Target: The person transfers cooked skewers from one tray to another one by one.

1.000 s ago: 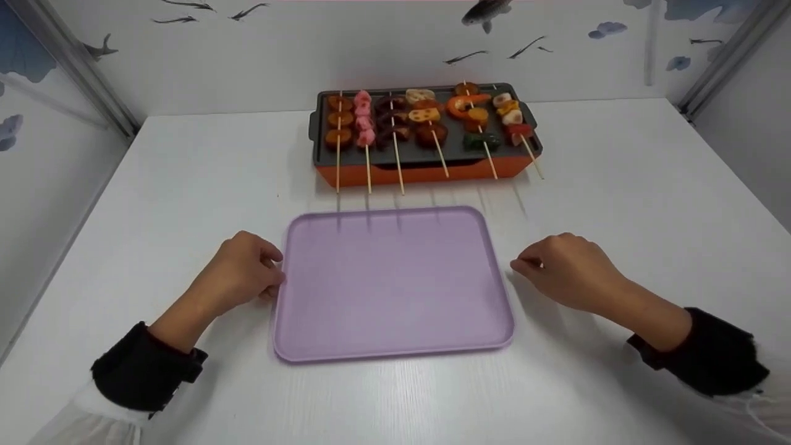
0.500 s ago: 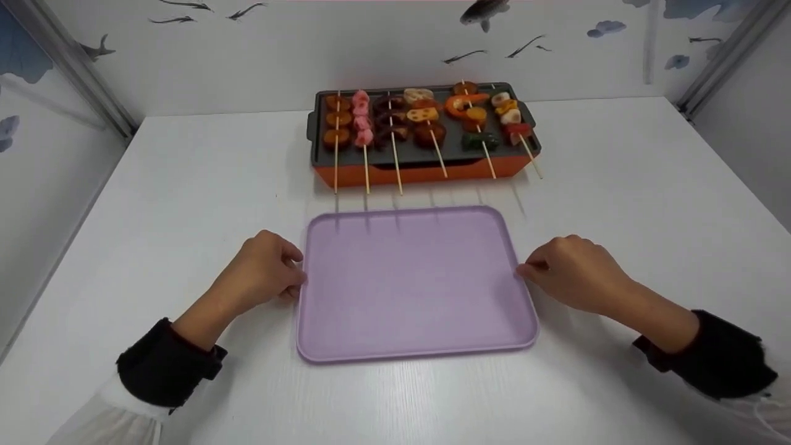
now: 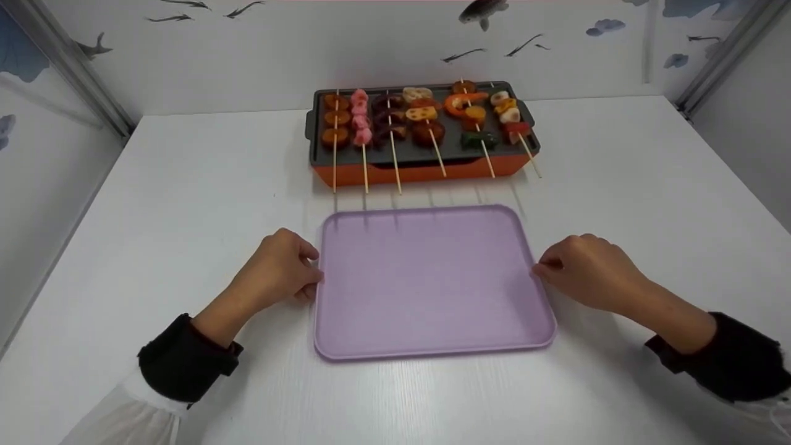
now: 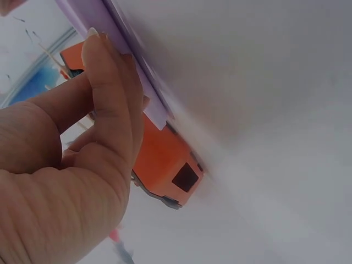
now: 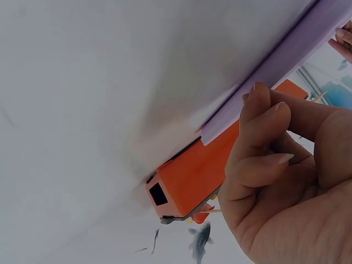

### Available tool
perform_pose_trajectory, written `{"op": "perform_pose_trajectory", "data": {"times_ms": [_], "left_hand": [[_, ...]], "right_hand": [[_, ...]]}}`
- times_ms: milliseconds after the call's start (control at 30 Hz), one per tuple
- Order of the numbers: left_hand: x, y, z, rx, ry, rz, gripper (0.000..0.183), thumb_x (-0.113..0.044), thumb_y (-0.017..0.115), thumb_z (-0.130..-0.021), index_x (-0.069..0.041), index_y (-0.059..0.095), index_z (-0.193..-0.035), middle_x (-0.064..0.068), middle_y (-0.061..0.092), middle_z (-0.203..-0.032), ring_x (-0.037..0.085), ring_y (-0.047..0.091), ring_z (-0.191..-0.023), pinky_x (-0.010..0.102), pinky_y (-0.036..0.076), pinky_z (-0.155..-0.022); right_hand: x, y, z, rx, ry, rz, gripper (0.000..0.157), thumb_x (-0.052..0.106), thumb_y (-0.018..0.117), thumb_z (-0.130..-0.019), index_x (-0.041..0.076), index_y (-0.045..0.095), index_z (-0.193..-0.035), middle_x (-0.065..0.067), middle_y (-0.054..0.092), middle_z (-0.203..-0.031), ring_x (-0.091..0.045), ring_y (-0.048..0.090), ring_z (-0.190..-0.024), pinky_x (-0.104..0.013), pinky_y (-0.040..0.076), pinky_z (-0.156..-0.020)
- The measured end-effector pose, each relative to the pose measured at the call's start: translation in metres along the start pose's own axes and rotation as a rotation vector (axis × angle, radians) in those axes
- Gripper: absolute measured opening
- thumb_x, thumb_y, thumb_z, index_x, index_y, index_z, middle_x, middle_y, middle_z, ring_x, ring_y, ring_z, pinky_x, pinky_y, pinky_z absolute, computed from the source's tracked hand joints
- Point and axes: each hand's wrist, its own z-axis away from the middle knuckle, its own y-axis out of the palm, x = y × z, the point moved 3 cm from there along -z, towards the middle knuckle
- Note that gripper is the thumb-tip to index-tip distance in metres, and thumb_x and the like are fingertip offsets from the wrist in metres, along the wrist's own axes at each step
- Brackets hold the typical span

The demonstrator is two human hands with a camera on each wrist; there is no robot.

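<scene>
A light purple rectangular tray (image 3: 432, 284) lies flat on the white table, in front of the grill. My left hand (image 3: 281, 269) holds its left edge, the fingertips right at the rim; in the left wrist view the fingers (image 4: 110, 99) lie along the tray's side. At the opposite edge my right hand (image 3: 587, 272) pinches the rim between thumb and forefinger. In the right wrist view, its other fingers are curled below the tray rim (image 5: 280, 60).
Behind the tray stands a toy grill (image 3: 371, 174) with an orange body and dark top. Several skewers (image 3: 432, 148) of toy food lie across it, their sticks jutting over the front. A white wall (image 3: 395, 43) with painted fish rises at the back.
The tray has slid to the right, with my left hand following at its edge. My right hand, apart from the tray at first, has met its rim and shifted slightly right.
</scene>
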Motion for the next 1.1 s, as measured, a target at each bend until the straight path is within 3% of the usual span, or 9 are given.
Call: {"op": "perform_pose_trajectory", "data": {"times_ms": [433, 767, 933, 1100], "left_hand": [[-0.006, 0.011, -0.002, 0.022, -0.012, 0.068, 0.044, 0.003, 0.066, -0.093, 0.018, 0.058, -0.134, 0.013, 0.075, -0.074, 0.018, 0.073, -0.059, 0.024, 0.057, -0.063], [-0.008, 0.014, -0.004, 0.031, 0.002, 0.031, 0.043, 0.004, 0.064, -0.093, 0.017, 0.060, -0.134, 0.011, 0.074, -0.069, 0.015, 0.072, -0.058, 0.022, 0.055, -0.064], [-0.009, 0.014, -0.003, 0.031, -0.010, 0.013, 0.042, 0.004, 0.064, -0.094, 0.016, 0.059, -0.135, 0.011, 0.073, -0.068, 0.016, 0.072, -0.057, 0.023, 0.056, -0.062], [-0.009, 0.015, -0.003, 0.036, -0.016, 0.011, 0.041, 0.004, 0.065, -0.095, 0.016, 0.061, -0.134, 0.012, 0.073, -0.068, 0.017, 0.071, -0.056, 0.025, 0.057, -0.058]], "right_hand": [[-0.012, -0.006, 0.004, 0.013, 0.061, -0.011, 0.011, 0.010, 0.073, -0.095, 0.003, 0.081, -0.093, 0.001, 0.071, -0.078, -0.014, 0.055, -0.063, -0.033, 0.045, -0.056], [-0.019, -0.009, 0.001, 0.035, 0.081, -0.046, 0.012, 0.009, 0.071, -0.096, 0.000, 0.080, -0.096, -0.002, 0.073, -0.081, -0.016, 0.059, -0.069, -0.033, 0.048, -0.059], [-0.030, -0.021, -0.016, 0.018, 0.168, -0.223, 0.026, 0.018, 0.066, -0.103, -0.005, 0.076, -0.109, -0.009, 0.074, -0.085, -0.018, 0.066, -0.071, -0.029, 0.054, -0.058], [-0.042, -0.041, -0.045, -0.058, 0.281, -0.569, 0.046, 0.029, 0.059, -0.109, -0.012, 0.063, -0.132, -0.011, 0.076, -0.103, -0.012, 0.074, -0.083, -0.028, 0.062, -0.071]]}}
